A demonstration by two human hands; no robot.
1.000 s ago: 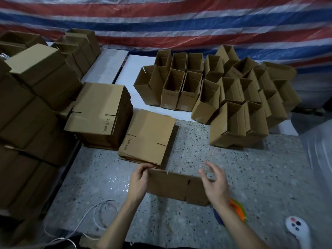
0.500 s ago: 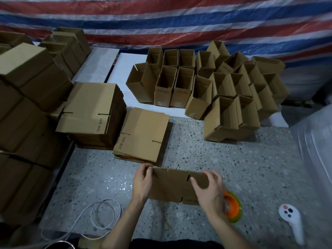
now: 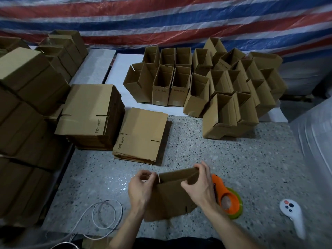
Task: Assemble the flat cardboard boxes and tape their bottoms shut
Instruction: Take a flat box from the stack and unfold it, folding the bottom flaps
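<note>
I hold a small brown cardboard box point(image 3: 170, 196) upright over the speckled table, opened into a tube. My left hand point(image 3: 141, 187) pinches a flap at its left top edge. My right hand point(image 3: 199, 186) grips the right top corner, fingers curled over the rim. An orange and green tape dispenser point(image 3: 229, 200) lies just right of the box, partly behind my right wrist. Two stacks of flat boxes, a low stack point(image 3: 142, 133) and a tall stack point(image 3: 89, 112), lie beyond my hands. Several assembled open boxes point(image 3: 215, 87) stand at the back.
Bundled flat cartons point(image 3: 27, 105) are piled along the left. A white cable point(image 3: 104, 216) coils at the near left. A white controller point(image 3: 292, 214) lies at the near right. Clear plastic sheeting point(image 3: 316, 137) bulges on the right; a striped tarp point(image 3: 161, 18) hangs behind.
The box was flat between my hands a second ago; it has been pulled closer and opened into a tube, with my right hand shifted onto its right corner.
</note>
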